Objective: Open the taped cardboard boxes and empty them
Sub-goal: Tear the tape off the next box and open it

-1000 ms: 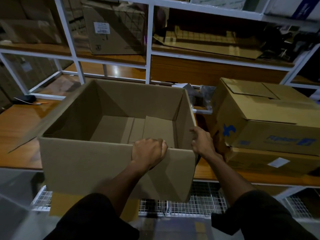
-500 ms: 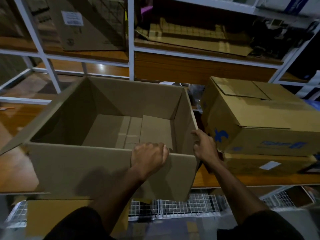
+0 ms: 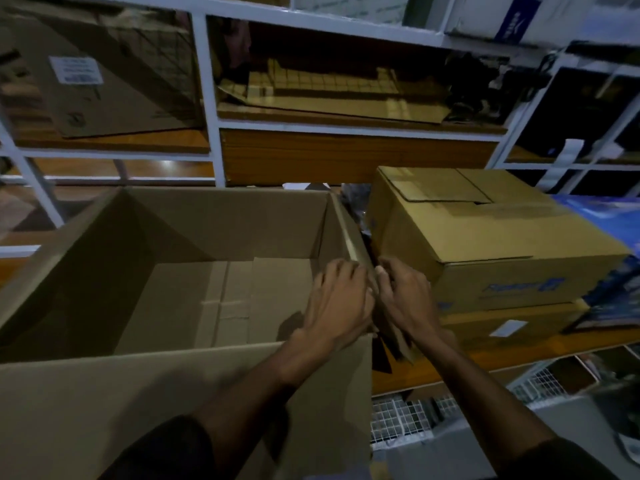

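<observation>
A large open cardboard box (image 3: 194,403) stands on the wooden shelf in front of me; its inside shows only the bare bottom flaps. My left hand (image 3: 337,303) reaches over the near wall and presses the inner side of the box's right wall. On the outer side of that same wall my right hand (image 3: 405,299) holds the rim, fingers curled. To the right lies a closed brown box with blue print (image 3: 491,244), stacked on a flatter box (image 3: 512,327).
White metal shelving (image 3: 207,98) rises behind, holding a labelled carton (image 3: 100,74) upper left and flattened cardboard (image 3: 332,98). The wooden shelf board (image 3: 450,365) runs under the boxes. White wire mesh (image 3: 401,417) lies below at lower right. A blue package (image 3: 602,216) sits far right.
My left hand has left the near wall's rim and moved right to the box's right wall. The right hand stayed at that wall. The view swung left and closer to the box.
</observation>
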A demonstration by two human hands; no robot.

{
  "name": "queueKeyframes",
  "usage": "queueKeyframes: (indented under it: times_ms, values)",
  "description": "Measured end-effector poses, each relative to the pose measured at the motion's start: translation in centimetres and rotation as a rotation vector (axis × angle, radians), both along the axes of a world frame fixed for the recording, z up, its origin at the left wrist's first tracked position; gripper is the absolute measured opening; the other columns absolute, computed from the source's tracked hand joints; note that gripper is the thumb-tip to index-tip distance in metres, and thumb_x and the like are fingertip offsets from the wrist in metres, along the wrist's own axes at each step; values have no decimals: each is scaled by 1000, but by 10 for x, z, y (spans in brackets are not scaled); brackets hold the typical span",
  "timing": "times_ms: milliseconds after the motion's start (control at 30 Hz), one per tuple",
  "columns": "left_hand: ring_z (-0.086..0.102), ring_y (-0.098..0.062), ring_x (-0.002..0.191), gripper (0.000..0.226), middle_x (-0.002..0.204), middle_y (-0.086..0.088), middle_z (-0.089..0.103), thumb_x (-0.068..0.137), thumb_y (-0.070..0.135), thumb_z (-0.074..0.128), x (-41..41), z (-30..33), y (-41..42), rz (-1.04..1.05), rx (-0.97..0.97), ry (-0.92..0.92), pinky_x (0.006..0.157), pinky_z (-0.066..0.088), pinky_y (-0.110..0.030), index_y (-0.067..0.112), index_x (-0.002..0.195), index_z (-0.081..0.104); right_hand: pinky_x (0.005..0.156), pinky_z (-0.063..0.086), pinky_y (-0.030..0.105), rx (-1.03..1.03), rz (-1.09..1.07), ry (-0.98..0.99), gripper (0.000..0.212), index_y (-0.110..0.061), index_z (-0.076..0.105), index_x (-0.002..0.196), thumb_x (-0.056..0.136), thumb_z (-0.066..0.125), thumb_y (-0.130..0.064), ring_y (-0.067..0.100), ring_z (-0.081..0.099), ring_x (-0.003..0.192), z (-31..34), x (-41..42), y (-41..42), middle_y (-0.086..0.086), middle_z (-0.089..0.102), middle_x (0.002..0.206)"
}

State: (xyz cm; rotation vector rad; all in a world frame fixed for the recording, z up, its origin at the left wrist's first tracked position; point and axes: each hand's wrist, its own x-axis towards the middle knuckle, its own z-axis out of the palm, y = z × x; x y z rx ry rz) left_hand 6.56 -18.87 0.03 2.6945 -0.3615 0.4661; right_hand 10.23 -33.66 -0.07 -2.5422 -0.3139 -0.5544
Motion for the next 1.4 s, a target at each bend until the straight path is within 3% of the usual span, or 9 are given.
queueKeyframes:
  times_ms: [200,367,467,567,633,900,1033,1200,1400]
  values:
    - [33,-25,137,40,147,-9,44,103,31,41,53,33,-79,-160,-66,-19,111,35,-43,13,138,48,82,56,42,101,-26,-119,26,-3,66,120,101,53,-15,30,69,95,38,38,-70,15,73,108]
    - [34,-24,136,42,149,-6,42,104,31,41,106,57,-143,-115,-76,-51,108,35,-44,16,143,43,76,59,40,138,6,-193,22,-15,71,114,98,56,-19,17,70,86,62,89,-131,2,75,101]
    - [32,-24,137,40,149,-4,41,104,35,40,137,65,-176,-83,-26,-38,109,34,-46,19,140,45,77,59,43,198,16,-83,28,-19,72,111,97,51,-33,14,70,87,79,129,-177,-1,75,99]
    - [31,-27,138,43,148,-6,42,102,39,40,172,67,-202,-4,30,-3,111,32,-50,18,139,46,92,53,37,95,-17,76,30,-15,68,122,99,53,-27,19,64,105,84,168,-222,4,71,116]
    - [28,-30,140,45,150,-8,40,102,42,39,192,66,-214,83,81,45,112,29,-54,17,139,45,96,50,43,-2,-42,165,34,-15,64,127,98,53,-31,25,61,112,76,195,-250,6,67,123]
    - [11,-37,149,56,155,-11,32,99,52,39,243,49,-232,332,113,206,114,13,-66,18,143,42,106,29,52,-275,-178,237,38,-24,57,118,98,41,-51,33,42,127,50,253,-338,11,54,133]
    - [10,-43,147,54,154,-12,33,98,55,38,257,48,-232,429,93,236,110,17,-70,20,138,46,110,22,59,-300,-251,322,55,-23,52,130,95,35,-61,40,30,138,52,276,-360,14,42,147]
    - [11,-49,146,63,159,-14,22,95,61,39,270,43,-226,555,11,279,111,20,-73,23,146,37,111,22,63,-324,-321,399,73,-22,40,141,90,28,-73,47,24,141,54,294,-384,21,28,156]
    - [31,-52,134,70,152,-18,29,90,66,36,274,42,-232,641,26,292,105,30,-68,21,144,36,105,26,58,-324,-367,437,85,-22,34,144,85,24,-83,49,29,134,57,297,-391,25,29,152]
